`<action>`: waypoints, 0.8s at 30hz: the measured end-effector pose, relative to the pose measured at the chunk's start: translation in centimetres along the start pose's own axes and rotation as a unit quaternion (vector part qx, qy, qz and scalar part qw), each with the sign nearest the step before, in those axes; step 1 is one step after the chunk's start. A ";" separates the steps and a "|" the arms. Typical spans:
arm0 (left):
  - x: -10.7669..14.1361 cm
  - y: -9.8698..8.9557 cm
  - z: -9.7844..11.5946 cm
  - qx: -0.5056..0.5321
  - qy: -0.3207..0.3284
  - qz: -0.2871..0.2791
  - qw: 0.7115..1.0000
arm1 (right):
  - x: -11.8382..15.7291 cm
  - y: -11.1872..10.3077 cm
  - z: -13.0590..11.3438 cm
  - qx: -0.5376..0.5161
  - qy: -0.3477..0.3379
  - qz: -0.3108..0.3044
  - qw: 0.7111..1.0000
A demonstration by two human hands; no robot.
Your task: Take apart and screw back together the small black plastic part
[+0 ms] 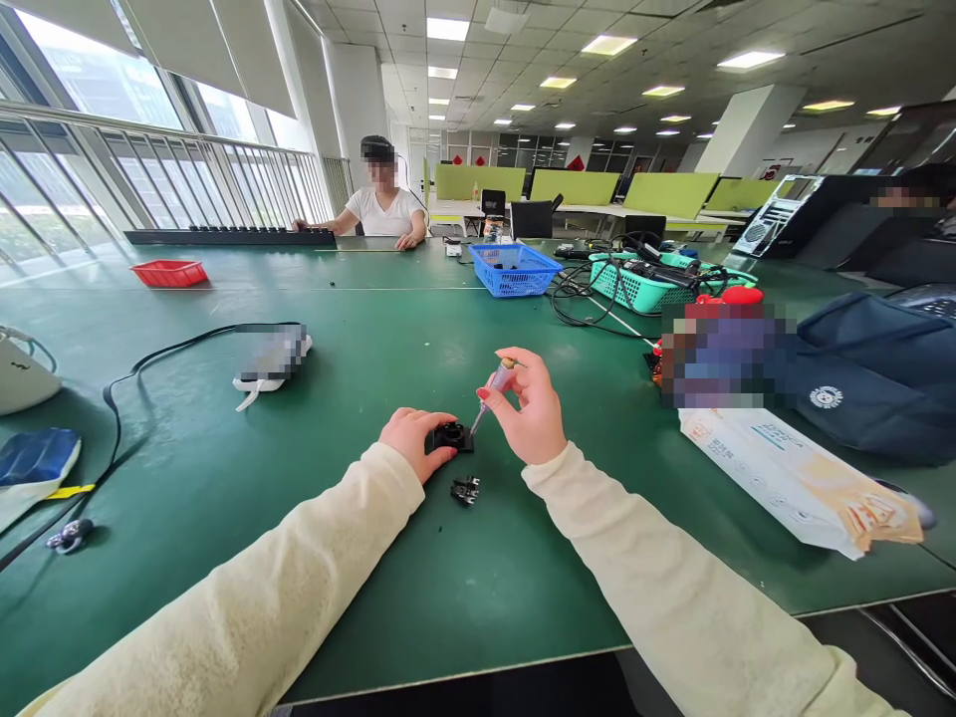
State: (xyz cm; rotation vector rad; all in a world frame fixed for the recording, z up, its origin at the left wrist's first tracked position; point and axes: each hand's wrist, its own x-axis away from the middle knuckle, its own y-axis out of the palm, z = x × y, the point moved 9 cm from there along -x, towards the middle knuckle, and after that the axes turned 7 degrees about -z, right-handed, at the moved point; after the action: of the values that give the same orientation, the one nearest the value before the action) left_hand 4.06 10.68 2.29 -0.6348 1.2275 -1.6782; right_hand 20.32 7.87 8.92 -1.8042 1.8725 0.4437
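My left hand (pixel 419 440) grips the left side of a small black part (pixel 452 436) with a round raised middle, steadying it on the green table (pixel 358 378). In my right hand (pixel 532 408) is a screwdriver (pixel 496 384) with a clear purplish handle, tilted, its end held between thumb and fingers. The screwdriver's tip reaches down to the right edge of the black part; whether it sits in a screw is too small to tell. Just nearer to me lies a small black piece with shiny metal bits (pixel 465 489).
Farther back stand a blue basket (pixel 515 271), a teal basket (pixel 642 289) heaped with cables and a red tray (pixel 170 273). A tissue pack (pixel 792 478) and a dark bag (pixel 881 378) lie at right. A black strap (pixel 112 398) runs along the left. Another person (pixel 384 204) sits opposite.
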 end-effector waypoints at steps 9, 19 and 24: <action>0.0 0.2 -0.1 -0.002 0.010 0.014 1.000 | 0.2 1.8 -0.7 0.090 -0.036 -0.052 0.994; 0.0 0.1 -0.2 0.004 -0.001 0.000 1.000 | 0.1 -0.3 -1.4 0.090 -0.069 0.022 0.993; 0.0 0.1 -0.2 0.003 -0.001 0.003 1.000 | 0.2 0.2 -1.3 0.080 -0.081 0.008 0.993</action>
State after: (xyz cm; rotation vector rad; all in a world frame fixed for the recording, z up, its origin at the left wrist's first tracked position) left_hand 3.94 10.75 2.14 -0.6296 1.2218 -1.6752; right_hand 19.94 6.95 9.86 -1.6008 1.7595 0.4199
